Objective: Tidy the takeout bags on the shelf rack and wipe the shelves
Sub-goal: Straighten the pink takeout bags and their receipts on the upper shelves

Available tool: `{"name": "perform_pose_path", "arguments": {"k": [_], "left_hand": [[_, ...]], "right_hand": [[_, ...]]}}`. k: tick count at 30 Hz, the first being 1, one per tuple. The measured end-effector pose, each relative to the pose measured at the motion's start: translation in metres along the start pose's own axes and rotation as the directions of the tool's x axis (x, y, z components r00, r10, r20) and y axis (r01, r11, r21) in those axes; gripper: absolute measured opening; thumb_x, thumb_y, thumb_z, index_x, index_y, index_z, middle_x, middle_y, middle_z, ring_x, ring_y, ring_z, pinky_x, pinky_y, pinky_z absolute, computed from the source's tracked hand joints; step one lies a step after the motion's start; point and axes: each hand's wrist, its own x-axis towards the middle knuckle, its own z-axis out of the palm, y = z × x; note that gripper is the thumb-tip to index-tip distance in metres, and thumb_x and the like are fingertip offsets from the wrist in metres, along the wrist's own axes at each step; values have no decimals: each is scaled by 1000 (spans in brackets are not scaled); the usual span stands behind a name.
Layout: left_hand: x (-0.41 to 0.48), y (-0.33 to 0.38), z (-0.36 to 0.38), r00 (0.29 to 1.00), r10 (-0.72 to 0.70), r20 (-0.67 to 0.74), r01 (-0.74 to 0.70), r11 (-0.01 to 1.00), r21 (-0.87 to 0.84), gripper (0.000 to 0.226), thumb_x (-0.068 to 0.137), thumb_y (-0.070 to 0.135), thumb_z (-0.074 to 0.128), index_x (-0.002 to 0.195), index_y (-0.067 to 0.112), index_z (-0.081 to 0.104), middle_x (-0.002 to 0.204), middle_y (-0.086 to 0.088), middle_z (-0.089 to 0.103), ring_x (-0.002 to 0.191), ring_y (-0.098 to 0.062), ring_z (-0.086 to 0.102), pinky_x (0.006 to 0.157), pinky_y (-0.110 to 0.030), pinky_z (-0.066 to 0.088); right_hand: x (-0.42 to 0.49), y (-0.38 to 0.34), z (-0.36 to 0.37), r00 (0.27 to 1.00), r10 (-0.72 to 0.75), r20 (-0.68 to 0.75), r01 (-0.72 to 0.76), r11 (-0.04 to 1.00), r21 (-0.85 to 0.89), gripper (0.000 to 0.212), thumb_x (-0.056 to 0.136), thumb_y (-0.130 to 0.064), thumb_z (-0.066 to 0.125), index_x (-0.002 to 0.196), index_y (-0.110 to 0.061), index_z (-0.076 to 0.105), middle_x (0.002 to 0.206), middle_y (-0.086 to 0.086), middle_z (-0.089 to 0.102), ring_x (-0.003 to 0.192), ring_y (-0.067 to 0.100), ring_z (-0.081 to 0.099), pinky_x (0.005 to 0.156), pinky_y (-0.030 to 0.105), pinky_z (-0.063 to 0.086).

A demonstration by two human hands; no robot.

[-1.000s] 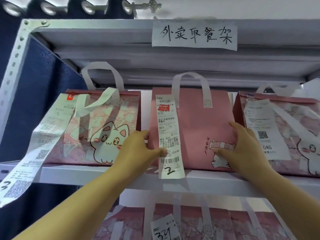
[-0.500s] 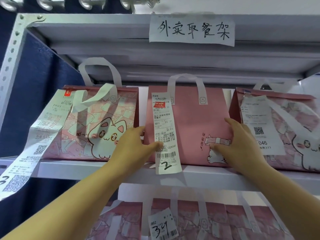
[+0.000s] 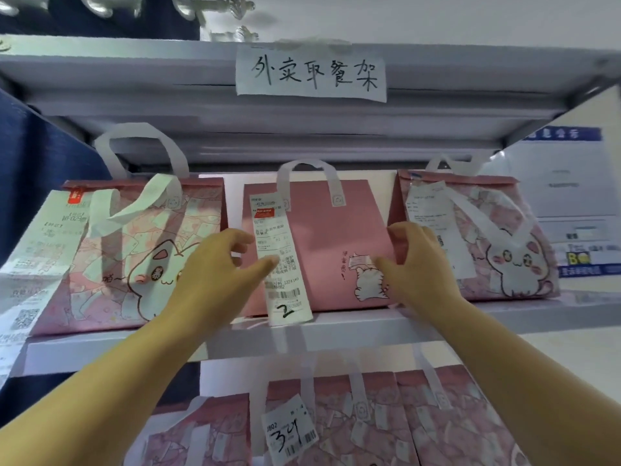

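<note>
Three pink takeout bags stand on the upper shelf [image 3: 349, 334]. The middle bag [image 3: 322, 237] is plain pink with a small cat print and a long receipt [image 3: 280, 260] marked "2". My left hand [image 3: 215, 274] hovers at its left edge, fingers loosely curled and thumb tip on the receipt. At the bag's right edge is my right hand [image 3: 420, 264], fingers loosely curled, thumb on the bag's front. The left cat-print bag [image 3: 141, 250] carries a long drooping receipt [image 3: 37, 260]. The right cat-print bag [image 3: 487, 237] stands beside my right hand.
A handwritten paper label [image 3: 311, 74] is taped to the shelf above. More pink bags [image 3: 363, 422] fill the shelf below, one with a tag marked "324" [image 3: 289, 432]. A dark blue curtain [image 3: 37, 163] hangs at the left and a notice [image 3: 571, 203] on the right wall.
Both hands held the middle bag's sides earlier; their fingers have since loosened and curled at its edges. The view has shifted left and nearer, and the bag sits slightly further back.
</note>
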Motion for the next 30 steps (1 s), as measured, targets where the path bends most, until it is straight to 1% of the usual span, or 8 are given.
{"name": "perform_pose_path", "arguments": {"k": [3,5,9,12,15,21,27,30], "left_hand": [[-2,15,-1,996,86,14,-85,995,-43,36,77,53,62,106,32,55,99,15,59,86,0,56,66,-18,43],[-5,24,3,993,118,20,-116,989,-90,30,77,51,62,100,33,56,93,18,60,82,1,57,61,-16,41],[-13,39,20,986,150,79,-137,980,-143,23,77,50,62,93,34,57,86,18,62,75,3,59,57,-15,41],[-17,49,37,982,156,109,-138,977,-162,20,75,51,62,88,36,57,81,16,63,71,4,59,56,-14,41],[-15,62,58,979,169,114,-149,975,-163,17,75,49,64,84,37,56,79,15,63,71,1,60,57,-15,43],[-3,95,111,982,157,108,-142,981,-135,20,77,46,63,93,36,57,82,15,62,72,4,58,58,-12,40],[13,126,166,993,95,75,-91,994,-66,58,78,42,67,129,26,45,113,12,58,98,-7,54,83,-26,46],[22,133,184,996,70,61,-72,997,18,62,78,42,67,134,26,43,123,10,57,109,-13,52,93,-32,42]], "right_hand": [[-7,-3,-11,995,-84,-60,83,996,-28,31,79,-22,69,106,-19,55,94,-4,57,86,14,55,74,25,44],[-12,-3,-21,989,-130,-72,127,991,-47,20,79,-21,68,96,-20,57,87,-6,59,80,12,56,70,23,45],[-21,5,-39,982,-179,-61,174,982,-76,11,82,-21,67,88,-22,57,81,-13,59,76,7,56,65,10,39],[-21,21,-53,983,-178,-35,174,980,-95,9,83,-22,65,88,-22,58,83,-12,60,79,6,56,66,11,40],[-14,44,-69,985,-167,-34,162,981,-108,11,84,-24,65,92,-20,59,86,-9,62,81,8,58,68,21,47],[9,100,-98,984,-171,-49,159,970,-186,17,83,-25,65,98,-20,59,90,-11,57,85,9,54,74,21,44],[35,154,-126,989,-106,-101,75,959,-274,44,78,-30,70,117,-23,50,115,-1,48,110,20,41,87,27,31],[47,171,-131,997,-1,-83,-22,960,-280,64,76,-34,71,131,-23,40,130,6,38,121,26,29,94,35,32]]}}
